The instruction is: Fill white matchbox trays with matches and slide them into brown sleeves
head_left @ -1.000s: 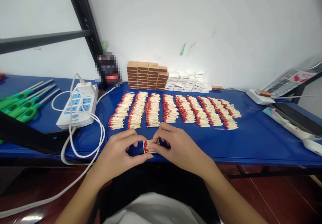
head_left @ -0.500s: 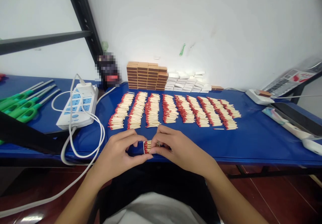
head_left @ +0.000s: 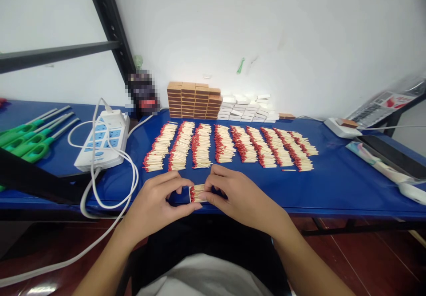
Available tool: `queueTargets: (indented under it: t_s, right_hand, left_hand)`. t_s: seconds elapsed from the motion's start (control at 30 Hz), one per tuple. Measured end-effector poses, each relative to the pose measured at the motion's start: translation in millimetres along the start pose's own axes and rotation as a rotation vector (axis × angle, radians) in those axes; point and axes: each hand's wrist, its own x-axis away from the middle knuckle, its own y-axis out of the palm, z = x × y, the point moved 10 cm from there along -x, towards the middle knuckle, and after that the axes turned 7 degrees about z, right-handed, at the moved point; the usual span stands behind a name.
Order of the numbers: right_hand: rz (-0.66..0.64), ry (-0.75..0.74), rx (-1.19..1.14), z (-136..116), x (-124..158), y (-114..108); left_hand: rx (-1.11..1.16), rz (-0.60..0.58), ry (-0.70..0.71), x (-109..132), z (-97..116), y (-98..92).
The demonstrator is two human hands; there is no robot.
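Matchbox tray (head_left: 190, 195) near table edge (head_left: 333, 213); open room beside right hand (head_left: 234, 190).

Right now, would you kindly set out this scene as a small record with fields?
Left hand: holds a small white rectangular tray by its left end
Tray contents: red-headed wooden matches, heads toward left
Right hand: over the tray's right part; grip unclear
Farther back: nine rows of loose red-headed matches on a glossy blue table
At the wall: stacked brown rectangular boxes, with stacked white rectangular pieces to their right
Left side: white power strip with blue sockets
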Motion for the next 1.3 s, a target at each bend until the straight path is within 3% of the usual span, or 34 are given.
queueTargets:
  t_s: [0.73,0.83,0.97,1.3]
  right_hand:
    - [0.065,-0.028,-0.043,-1.3,-5.3,0.2]
    - [0.149,-0.023,-0.062,8.2,-9.2,-8.1]
    - [0.281,0.069,0.082,30.9,-14.4,-15.6]
    - [0.27,0.156,0.259,42.3,-20.3,-7.6]
  left_hand:
    - [0.006,0.002,0.003,-0.1,-0.1,-0.5]
    - [0.005,0.003,-0.001,0.1,-0.9,-0.1]
    - [0.005,-0.002,-0.005,0.0,-1.4,0.1]
    - [0.003,0.003,0.005,-0.9,-0.4,0.5]
